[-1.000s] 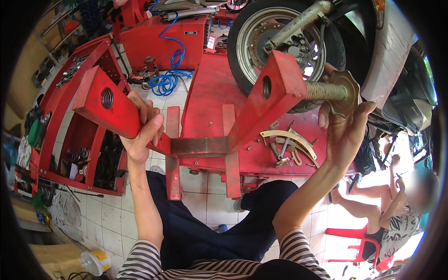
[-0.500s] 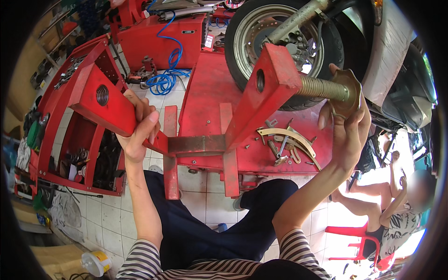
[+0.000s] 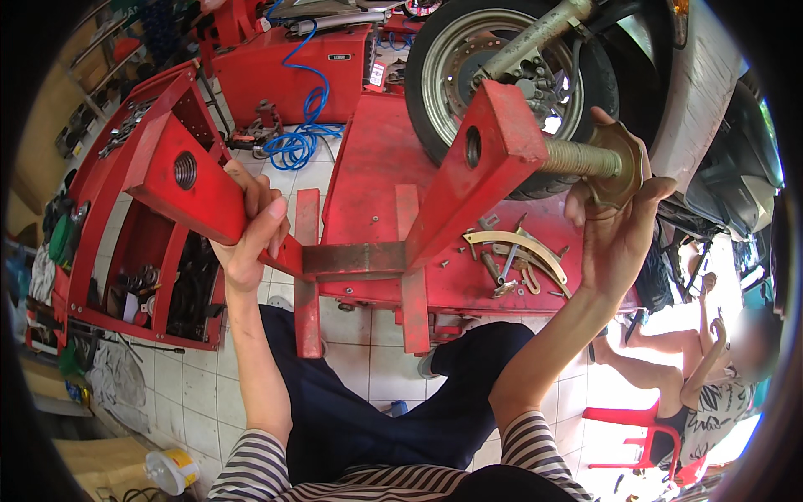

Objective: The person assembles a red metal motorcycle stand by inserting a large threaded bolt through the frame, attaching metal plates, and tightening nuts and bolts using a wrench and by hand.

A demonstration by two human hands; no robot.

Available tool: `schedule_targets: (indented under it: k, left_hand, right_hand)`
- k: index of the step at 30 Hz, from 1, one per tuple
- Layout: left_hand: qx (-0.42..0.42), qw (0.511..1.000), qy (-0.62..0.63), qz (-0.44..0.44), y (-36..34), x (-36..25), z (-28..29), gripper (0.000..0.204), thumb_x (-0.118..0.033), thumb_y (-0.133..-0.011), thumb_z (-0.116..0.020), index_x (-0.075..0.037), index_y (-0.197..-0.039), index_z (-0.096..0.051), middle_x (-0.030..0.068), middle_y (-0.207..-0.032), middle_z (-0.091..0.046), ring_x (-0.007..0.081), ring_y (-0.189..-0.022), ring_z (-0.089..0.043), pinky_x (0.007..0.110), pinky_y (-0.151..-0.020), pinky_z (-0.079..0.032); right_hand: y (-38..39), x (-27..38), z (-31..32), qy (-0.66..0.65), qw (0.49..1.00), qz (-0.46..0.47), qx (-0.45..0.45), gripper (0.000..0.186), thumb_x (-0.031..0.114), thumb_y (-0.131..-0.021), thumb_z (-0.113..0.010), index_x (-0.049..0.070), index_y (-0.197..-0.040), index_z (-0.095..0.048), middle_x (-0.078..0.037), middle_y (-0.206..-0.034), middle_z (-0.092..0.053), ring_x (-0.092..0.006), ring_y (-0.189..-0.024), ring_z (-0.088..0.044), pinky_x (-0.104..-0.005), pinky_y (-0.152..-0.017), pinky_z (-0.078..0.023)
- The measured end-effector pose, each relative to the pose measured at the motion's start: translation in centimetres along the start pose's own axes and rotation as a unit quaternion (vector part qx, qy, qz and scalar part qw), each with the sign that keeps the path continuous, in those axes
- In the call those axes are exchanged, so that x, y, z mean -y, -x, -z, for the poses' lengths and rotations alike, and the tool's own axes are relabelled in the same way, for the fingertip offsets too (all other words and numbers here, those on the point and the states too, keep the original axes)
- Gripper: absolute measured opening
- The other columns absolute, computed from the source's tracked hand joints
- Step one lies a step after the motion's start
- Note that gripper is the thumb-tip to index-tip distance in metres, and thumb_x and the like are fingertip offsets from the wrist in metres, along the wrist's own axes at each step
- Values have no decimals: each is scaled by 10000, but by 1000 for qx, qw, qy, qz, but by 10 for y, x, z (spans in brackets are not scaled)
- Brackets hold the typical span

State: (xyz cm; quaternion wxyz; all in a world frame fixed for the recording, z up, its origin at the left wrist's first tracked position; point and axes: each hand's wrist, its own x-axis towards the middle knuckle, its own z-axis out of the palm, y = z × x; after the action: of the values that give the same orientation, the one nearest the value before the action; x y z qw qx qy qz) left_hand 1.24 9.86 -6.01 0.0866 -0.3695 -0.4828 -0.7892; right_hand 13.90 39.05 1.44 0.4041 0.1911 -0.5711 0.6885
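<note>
A red steel wheel clamp (image 3: 355, 259) with two upright posts stands raised between my arms, above my lap. My left hand (image 3: 253, 219) wraps round its left post, just below a threaded hole. Through the top of the right post runs a long screw bolt (image 3: 581, 156), with a wavy-edged, brass-coloured knob (image 3: 629, 163) on its outer end. The fingers of my right hand (image 3: 617, 230) curl round this knob from below and behind, with the thumb sticking out to the right. Part of those fingers is hidden behind the knob.
Beyond the clamp is a red lift platform (image 3: 368, 151) carrying a motorcycle wheel (image 3: 427, 75) and loose metal parts (image 3: 512, 259). A red tool cart (image 3: 84, 276) stands left, near a coiled blue hose (image 3: 297, 146). At right a person (image 3: 711, 393) sits on a red chair.
My right hand has shifted round the knob: the thumb has swung outward to the right, and the knob looks slightly turned. My left hand keeps its hold on the post.
</note>
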Motion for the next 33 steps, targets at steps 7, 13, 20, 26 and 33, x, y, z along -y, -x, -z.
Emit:
schedule_targets:
  k: [7, 13, 20, 26, 33]
  left_hand:
    - [-5, 1000, -10, 0, 2, -4, 1, 298, 56, -805, -593, -90, -776, -335, -10, -627, -336, 47, -430, -323, 185, -390, -270]
    - [-6, 1000, -11, -5, 3, -2, 1, 299, 51, -807, -597, -90, -771, -336, -12, -634, -337, 45, -427, -322, 186, -390, -275]
    - [-3, 1000, -7, -3, 2, -2, 0, 293, 52, -817, -591, -88, -758, -341, -7, -635, -337, 45, -435, -320, 187, -389, -274]
    - [-3, 1000, -9, -5, 3, -3, 2, 293, 54, -818, -590, -87, -756, -341, -8, -634, -337, 44, -436, -319, 186, -389, -265]
    - [-4, 1000, -15, -5, 2, -3, 0, 295, 47, -818, -594, -91, -769, -338, -14, -625, -336, 41, -434, -323, 187, -396, -265]
  right_hand:
    - [0, 14, 15, 164, 983, -2, 83, 751, 447, -902, -613, -140, -1325, -408, -303, -1297, -502, -303, -763, -700, -284, -618, -580]
    - [3, 24, 8, 221, 969, -45, 105, 879, 515, -859, -634, -142, -1364, -339, -292, -1292, -505, -213, -731, -681, -224, -600, -545]
    - [-1, 5, -4, 163, 986, -12, -30, 758, 582, -966, -372, -88, -1318, -401, -232, -1184, -582, -143, -566, -567, -231, -480, -452]
    - [-2, 10, 7, 104, 992, -27, 72, 674, 527, -997, -341, -67, -1307, -412, -237, -1209, -565, -154, -583, -589, -211, -459, -443]
    - [3, 17, 8, 193, 977, -22, 83, 862, 589, -913, -488, -133, -1358, -334, -282, -1274, -508, -195, -640, -643, -215, -488, -480]
